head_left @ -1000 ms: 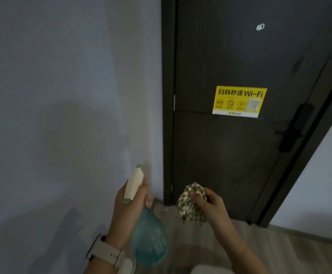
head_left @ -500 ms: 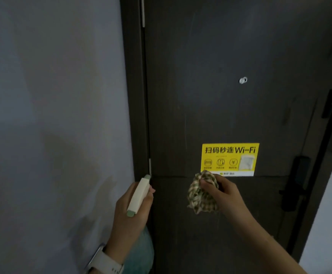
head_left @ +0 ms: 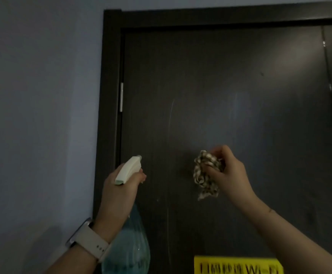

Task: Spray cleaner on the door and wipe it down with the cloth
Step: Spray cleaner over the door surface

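A dark brown door fills the right of the view, its upper half facing me. My left hand grips a spray bottle with a blue-green body and a white trigger head pointing at the door near its hinge edge. My right hand holds a crumpled checked cloth close to the middle of the door; whether the cloth touches the door, I cannot tell. Faint vertical streaks show on the door surface.
The dark door frame runs up the left and across the top. A pale wall lies left of it. A yellow Wi-Fi sticker sits at the bottom edge. A metal hinge shows on the left side.
The view has swung up from the door's lower half to its upper half. Both hands have risen with the bottle and the cloth, which are now above the yellow sticker.
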Demonstrator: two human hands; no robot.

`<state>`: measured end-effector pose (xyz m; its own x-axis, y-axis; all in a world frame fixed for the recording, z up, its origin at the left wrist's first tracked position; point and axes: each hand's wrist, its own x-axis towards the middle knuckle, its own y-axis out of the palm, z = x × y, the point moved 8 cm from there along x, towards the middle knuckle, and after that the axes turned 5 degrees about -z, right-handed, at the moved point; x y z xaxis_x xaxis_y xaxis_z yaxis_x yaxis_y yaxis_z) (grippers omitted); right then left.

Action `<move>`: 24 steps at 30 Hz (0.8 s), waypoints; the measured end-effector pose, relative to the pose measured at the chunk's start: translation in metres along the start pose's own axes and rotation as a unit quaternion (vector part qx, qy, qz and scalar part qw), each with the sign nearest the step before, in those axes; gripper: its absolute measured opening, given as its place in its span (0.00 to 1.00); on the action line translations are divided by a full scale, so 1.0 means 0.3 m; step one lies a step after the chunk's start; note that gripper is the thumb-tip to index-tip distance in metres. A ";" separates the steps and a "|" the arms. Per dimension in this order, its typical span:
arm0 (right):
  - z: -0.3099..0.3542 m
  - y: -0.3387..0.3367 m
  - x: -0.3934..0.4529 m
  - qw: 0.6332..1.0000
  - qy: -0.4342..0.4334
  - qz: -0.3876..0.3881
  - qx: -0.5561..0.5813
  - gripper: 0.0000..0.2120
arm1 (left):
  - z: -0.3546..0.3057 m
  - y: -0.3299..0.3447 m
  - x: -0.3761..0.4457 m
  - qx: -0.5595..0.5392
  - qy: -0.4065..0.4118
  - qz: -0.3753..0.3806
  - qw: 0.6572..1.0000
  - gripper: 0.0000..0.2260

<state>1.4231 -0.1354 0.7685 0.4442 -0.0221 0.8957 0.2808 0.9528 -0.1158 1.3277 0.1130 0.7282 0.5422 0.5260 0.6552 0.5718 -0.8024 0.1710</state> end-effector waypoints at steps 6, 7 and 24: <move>-0.031 0.049 0.290 0.951 -0.251 -0.004 -0.180 0.18 | -0.122 0.176 0.268 -0.036 0.015 -0.026 0.999 0.10; -0.042 0.062 0.316 0.938 -0.276 -0.008 -0.208 0.20 | -0.148 0.200 0.314 -0.050 0.023 -0.030 0.998 0.10; -0.189 0.184 0.322 0.904 -0.307 -0.010 -0.296 0.33 | -0.325 0.328 0.699 0.025 0.088 -0.036 0.995 0.04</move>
<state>1.5296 -0.1020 0.8242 -0.0716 0.3076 0.9488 0.7706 0.6210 -0.1432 1.4377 0.1169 0.9541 0.3850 0.5207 0.7620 0.6377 -0.7470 0.1882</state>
